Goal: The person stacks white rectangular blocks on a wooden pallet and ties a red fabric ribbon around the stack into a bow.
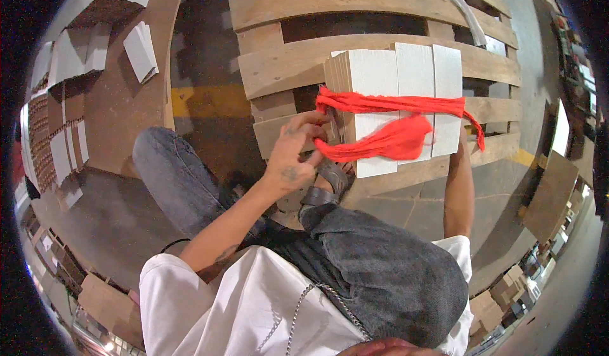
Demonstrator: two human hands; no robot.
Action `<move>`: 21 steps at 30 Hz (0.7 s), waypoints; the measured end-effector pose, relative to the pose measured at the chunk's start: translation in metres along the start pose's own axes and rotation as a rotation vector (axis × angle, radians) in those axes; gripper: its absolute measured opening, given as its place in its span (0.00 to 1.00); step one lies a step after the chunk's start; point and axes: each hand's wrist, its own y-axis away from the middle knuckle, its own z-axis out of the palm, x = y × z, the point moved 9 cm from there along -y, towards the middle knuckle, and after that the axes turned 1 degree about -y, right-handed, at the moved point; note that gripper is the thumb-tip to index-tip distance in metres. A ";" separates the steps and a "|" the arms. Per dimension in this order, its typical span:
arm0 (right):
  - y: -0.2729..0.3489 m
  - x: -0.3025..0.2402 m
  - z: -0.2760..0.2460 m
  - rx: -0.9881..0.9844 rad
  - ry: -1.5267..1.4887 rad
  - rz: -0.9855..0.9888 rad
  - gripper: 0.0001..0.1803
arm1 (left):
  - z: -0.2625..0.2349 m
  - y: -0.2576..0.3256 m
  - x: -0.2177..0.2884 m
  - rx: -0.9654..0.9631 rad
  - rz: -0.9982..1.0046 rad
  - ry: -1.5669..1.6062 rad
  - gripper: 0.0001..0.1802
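Observation:
A bundle of white cardboard pieces (415, 70), brown on their inner side, stands on a wooden pallet (355, 0). A red cloth strip (380, 102) runs across the bundle's face, with one tail hanging at its right side. My left hand (297, 145) is at the bundle's left edge, its fingers closed on the strip, whose loose end spreads over the lower part of the white face. My right forearm (458, 191) reaches up to the bundle's right side. My right hand is hidden behind the cardboard, so its fingers do not show.
A white cloth strip (466, 13) lies over the pallet's far right. To the left, white and brown cardboard pieces (79, 48) are piled on a brown board (127, 115). My sandalled foot (330, 178) rests by the bundle's lower left. Cardboard boxes (552, 194) stand at the right.

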 end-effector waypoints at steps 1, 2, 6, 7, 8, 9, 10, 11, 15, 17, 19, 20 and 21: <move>-0.001 0.000 0.001 -0.006 0.005 -0.006 0.20 | -0.010 0.000 -0.003 0.008 -0.020 0.060 0.16; -0.001 0.000 0.002 -0.013 0.009 -0.014 0.20 | -0.016 0.000 -0.003 0.016 -0.040 0.120 0.13; -0.002 0.003 0.005 -0.045 0.035 -0.039 0.20 | -0.037 0.005 0.005 0.082 -0.152 0.291 0.13; -0.004 0.003 0.005 -0.049 0.040 -0.049 0.20 | -0.040 0.009 -0.001 0.027 -0.252 0.280 0.13; -0.005 0.003 0.006 -0.051 0.048 -0.056 0.20 | -0.045 0.009 -0.002 0.056 -0.216 0.299 0.12; -0.006 0.004 0.005 -0.056 0.058 -0.063 0.20 | -0.046 0.010 -0.006 0.083 -0.180 0.319 0.12; -0.006 0.003 0.004 -0.061 0.064 -0.070 0.20 | -0.050 0.009 -0.008 0.113 -0.143 0.334 0.12; -0.008 0.003 0.004 -0.065 0.069 -0.079 0.20 | -0.050 0.008 -0.013 0.092 -0.172 0.325 0.13; -0.015 0.001 0.004 -0.110 0.098 -0.147 0.19 | -0.052 -0.008 -0.019 0.098 -0.183 0.228 0.12; -0.019 -0.007 0.009 -0.134 0.104 -0.192 0.19 | -0.065 -0.016 -0.027 0.182 -0.099 -0.012 0.13; -0.021 -0.011 0.010 -0.154 0.115 -0.234 0.19 | -0.071 -0.019 -0.038 0.157 -0.175 0.018 0.13; -0.022 -0.011 0.008 -0.165 0.125 -0.254 0.19 | -0.072 -0.023 -0.038 0.141 -0.211 0.035 0.14; -0.024 -0.012 0.006 -0.186 0.137 -0.285 0.19 | -0.073 -0.022 -0.031 0.151 -0.207 -0.047 0.14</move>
